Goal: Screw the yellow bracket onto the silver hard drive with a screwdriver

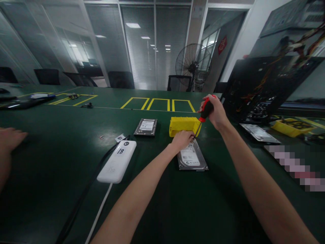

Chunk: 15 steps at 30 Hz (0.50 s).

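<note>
A silver hard drive (194,157) lies flat on the green table in front of me, its labelled face up. My right hand (214,110) is wrapped round the red and black handle of a screwdriver (207,107). The shaft slants down and left to the drive's far end. My left hand (182,139) rests at that same end with its fingers curled by the screwdriver tip; whatever they may pinch is hidden. Right behind the drive stands a yellow plastic bin (184,125), its opening partly covered by my left hand.
Left of the bin lies a second hard drive (146,127). A white power bank (118,161) with cables is nearer me. Another person's hand (12,137) rests at far left. At right are an open computer case (264,84), another drive (259,132) and a yellow tray (291,127).
</note>
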Each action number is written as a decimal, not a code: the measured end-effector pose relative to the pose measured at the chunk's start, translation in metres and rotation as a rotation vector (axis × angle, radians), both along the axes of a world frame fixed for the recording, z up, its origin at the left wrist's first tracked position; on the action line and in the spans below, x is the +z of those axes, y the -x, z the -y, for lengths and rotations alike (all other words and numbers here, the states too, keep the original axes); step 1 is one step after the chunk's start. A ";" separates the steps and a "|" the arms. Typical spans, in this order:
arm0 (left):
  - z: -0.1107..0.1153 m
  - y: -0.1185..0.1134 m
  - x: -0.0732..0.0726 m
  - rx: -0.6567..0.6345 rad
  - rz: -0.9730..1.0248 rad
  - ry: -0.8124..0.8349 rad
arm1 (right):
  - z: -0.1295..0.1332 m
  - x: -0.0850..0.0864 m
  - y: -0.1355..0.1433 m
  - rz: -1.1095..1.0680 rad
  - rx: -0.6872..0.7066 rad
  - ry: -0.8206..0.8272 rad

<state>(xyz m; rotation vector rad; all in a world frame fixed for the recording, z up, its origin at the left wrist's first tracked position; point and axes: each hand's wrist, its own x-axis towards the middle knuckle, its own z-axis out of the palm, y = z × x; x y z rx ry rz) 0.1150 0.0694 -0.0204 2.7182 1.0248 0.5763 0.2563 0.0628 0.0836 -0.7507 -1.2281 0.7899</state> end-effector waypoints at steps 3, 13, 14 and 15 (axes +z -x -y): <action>0.001 0.000 0.001 0.003 0.010 0.004 | -0.002 -0.001 -0.001 -0.006 -0.038 0.006; 0.002 0.000 0.003 0.004 -0.014 0.019 | 0.003 0.000 0.001 0.087 -0.041 0.005; 0.002 0.000 0.003 0.001 -0.007 0.016 | 0.003 0.000 0.002 0.092 -0.041 0.002; 0.001 0.000 0.002 -0.002 0.001 0.011 | 0.004 0.001 0.003 0.093 -0.044 0.001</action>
